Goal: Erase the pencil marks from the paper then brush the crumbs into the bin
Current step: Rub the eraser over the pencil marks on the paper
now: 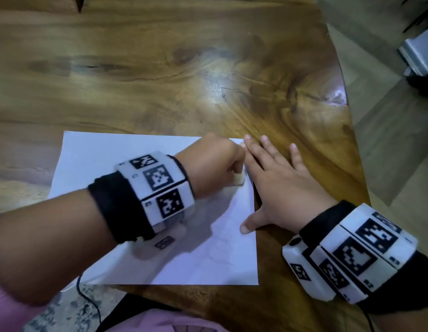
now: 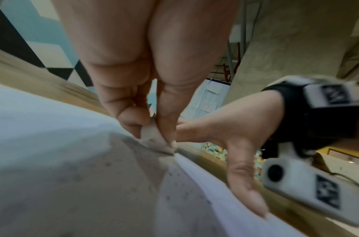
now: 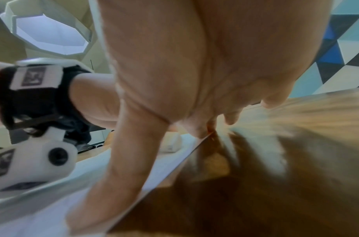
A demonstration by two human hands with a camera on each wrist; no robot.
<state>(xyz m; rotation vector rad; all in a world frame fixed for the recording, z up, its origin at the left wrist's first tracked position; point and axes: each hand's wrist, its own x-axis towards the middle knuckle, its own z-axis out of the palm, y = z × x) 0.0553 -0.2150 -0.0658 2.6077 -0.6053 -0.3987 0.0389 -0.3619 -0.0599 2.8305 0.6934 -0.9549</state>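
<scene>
Paper (image 1: 107,161) lies flat at the near edge of the wooden surface (image 1: 160,68), its near-left corner hidden under the left forearm. Grey crumbs (image 2: 174,181) speckle the sheet in the left wrist view; pencil marks are too faint and blurred to make out. The left hand (image 1: 213,166) has its fingers (image 2: 123,115) curled round a small white eraser (image 2: 154,139), pinching it with its lower end on the paper close to the right edge; most of the eraser is hidden inside the fist. Just beside it, the right hand (image 1: 277,185) lies with fingers straight and spread, thumb on the paper's right edge, the rest on bare wood. Farther off, the surface shows dark grain and glare. A wall with blue, black and white triangles stands beyond.
</scene>
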